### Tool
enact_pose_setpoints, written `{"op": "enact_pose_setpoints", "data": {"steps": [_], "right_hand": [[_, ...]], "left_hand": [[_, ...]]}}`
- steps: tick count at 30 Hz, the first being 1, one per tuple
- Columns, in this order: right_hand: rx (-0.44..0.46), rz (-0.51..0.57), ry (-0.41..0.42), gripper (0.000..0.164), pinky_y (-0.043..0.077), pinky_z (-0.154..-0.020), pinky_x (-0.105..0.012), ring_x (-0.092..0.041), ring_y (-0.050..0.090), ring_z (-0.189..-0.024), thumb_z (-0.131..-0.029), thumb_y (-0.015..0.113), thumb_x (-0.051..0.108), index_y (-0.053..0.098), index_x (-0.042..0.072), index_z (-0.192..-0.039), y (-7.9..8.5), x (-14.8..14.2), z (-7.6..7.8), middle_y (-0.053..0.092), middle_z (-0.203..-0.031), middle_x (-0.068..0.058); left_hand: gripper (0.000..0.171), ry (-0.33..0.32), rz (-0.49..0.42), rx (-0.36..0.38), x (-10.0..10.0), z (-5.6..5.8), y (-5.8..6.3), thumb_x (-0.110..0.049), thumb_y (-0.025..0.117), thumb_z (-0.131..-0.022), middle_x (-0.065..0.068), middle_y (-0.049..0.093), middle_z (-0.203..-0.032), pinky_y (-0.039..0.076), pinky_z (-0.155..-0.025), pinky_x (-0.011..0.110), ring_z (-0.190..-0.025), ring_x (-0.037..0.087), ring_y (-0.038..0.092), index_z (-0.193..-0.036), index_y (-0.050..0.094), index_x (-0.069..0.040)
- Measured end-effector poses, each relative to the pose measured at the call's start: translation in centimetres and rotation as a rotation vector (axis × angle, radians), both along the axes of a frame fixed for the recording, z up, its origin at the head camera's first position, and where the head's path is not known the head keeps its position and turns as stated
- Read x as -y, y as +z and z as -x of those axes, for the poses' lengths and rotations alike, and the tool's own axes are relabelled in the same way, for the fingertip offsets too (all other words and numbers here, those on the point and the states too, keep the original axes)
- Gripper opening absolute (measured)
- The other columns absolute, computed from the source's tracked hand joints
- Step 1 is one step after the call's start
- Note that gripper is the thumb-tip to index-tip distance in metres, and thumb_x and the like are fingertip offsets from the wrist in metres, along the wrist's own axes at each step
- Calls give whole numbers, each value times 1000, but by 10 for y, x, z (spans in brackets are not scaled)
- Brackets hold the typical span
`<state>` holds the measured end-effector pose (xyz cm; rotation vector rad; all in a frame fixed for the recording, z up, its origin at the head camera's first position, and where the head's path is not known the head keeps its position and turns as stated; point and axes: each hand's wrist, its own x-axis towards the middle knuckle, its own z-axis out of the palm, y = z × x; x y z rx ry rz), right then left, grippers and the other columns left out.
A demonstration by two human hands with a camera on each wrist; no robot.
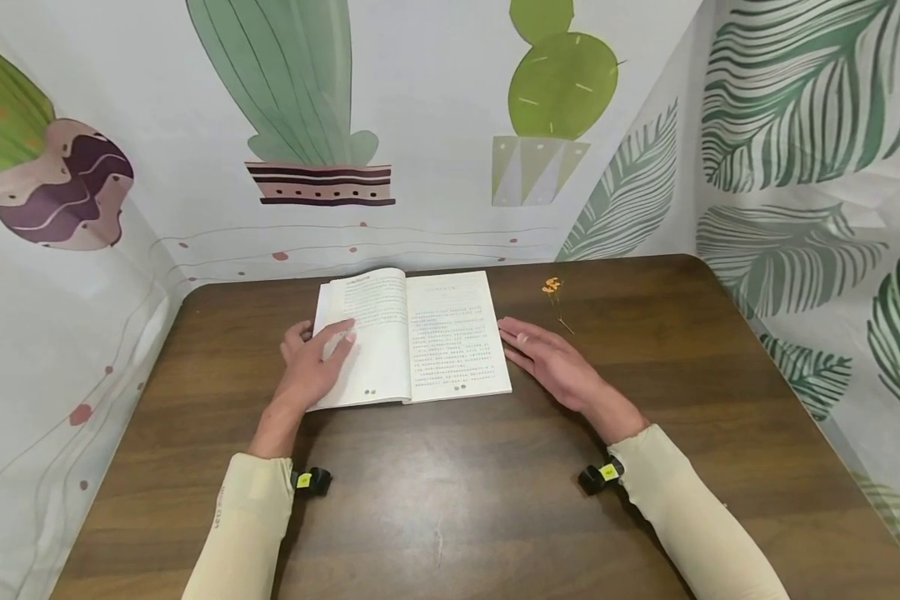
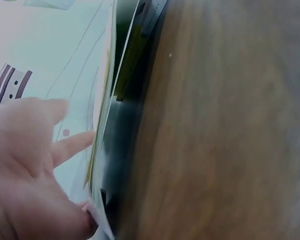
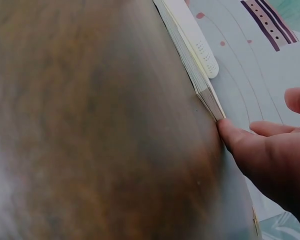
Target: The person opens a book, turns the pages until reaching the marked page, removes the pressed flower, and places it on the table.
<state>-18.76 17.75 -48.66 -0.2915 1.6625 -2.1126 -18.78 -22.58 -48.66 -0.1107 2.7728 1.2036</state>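
A paperback book [image 1: 450, 337] lies spread out on the dark wooden table, printed text on both pages. My left hand [image 1: 315, 362] holds the book's left side, thumb and index finger on the left page, the other fingers bent at the outer edge. In the left wrist view, part of that hand [image 2: 27, 165] shows beside the page edges, with one finger partly hidden behind the paper. Against the right edge of the book, my right hand [image 1: 558, 362] rests with its fingers extended. A fingertip of the right hand [image 3: 270, 155] touches the book's corner in the right wrist view.
A small sprig of orange flowers [image 1: 552, 287] lies on the table [image 1: 435, 492] to the right of the book. Behind the table's far edge stands a wall covering [image 1: 435, 167] printed with cacti and leaves. Each wrist carries a small black camera.
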Motion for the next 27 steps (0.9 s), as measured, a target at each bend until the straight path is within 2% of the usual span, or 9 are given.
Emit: {"op": "enact_pose_setpoints", "data": {"steps": [4,8,11,14,17,20,22,24,27], "right_hand": [[31,22,-12,55,28,-127,-45,-31,23,-162,-116,36,10,18,-6,-166,-1,-1,1,22,-174,-20],[46,43,-12,56,27,-127,-45,-31,23,-162,-116,35,12,18,-7,-166,-2,-1,2,22,-174,-21],[41,44,-11,56,28,-127,-45,-31,23,-162,-116,35,12,18,-7,-166,-3,-1,2,22,-174,-21],[30,30,-8,56,28,-127,-44,-31,23,-161,-116,35,13,18,-7,-166,-2,-2,2,22,-174,-21],[20,9,-9,56,30,-126,-43,-30,25,-161,-116,36,13,19,-6,-166,-2,-2,1,24,-174,-20],[18,-3,-14,56,31,-126,-43,-30,26,-161,-116,37,13,20,-6,-166,-2,-2,1,25,-173,-19],[20,-8,-18,56,32,-126,-42,-29,27,-160,-116,38,14,21,-5,-166,-3,-2,2,26,-173,-19],[19,-11,-20,56,32,-126,-42,-29,27,-160,-116,39,14,21,-5,-166,-4,-2,2,26,-173,-19],[14,-19,-18,56,32,-125,-42,-29,28,-160,-116,40,15,22,-4,-166,-4,-2,3,27,-173,-18]], "left_hand": [[73,39,-128,-4,5,3,6,-63,25,-111,27,18,-171,26,-120,66,-156,44,21,-155,57,-15],[90,69,-236,0,16,4,10,-70,8,-107,19,29,-172,19,-126,62,-158,39,26,-151,61,-12],[99,103,-314,20,24,2,12,-77,3,-102,16,33,-171,22,-124,61,-155,41,32,-150,62,-14],[101,103,-388,7,28,0,14,-78,4,-101,17,39,-167,31,-120,59,-147,41,43,-150,62,-12],[89,111,-377,-13,29,0,16,-74,15,-106,13,39,-168,33,-121,55,-150,35,43,-151,61,-13],[62,116,-297,-45,26,2,16,-58,40,-111,12,43,-166,42,-114,52,-145,33,49,-152,60,-16],[53,95,-213,-61,23,2,16,-42,58,-109,15,43,-165,45,-109,51,-141,34,50,-155,57,-15],[60,64,-156,-74,19,2,17,-28,70,-104,20,40,-165,44,-110,55,-141,39,48,-159,51,-13],[80,54,-135,-85,12,1,20,-15,75,-99,25,34,-166,38,-115,59,-147,42,40,-167,33,-13]]}}
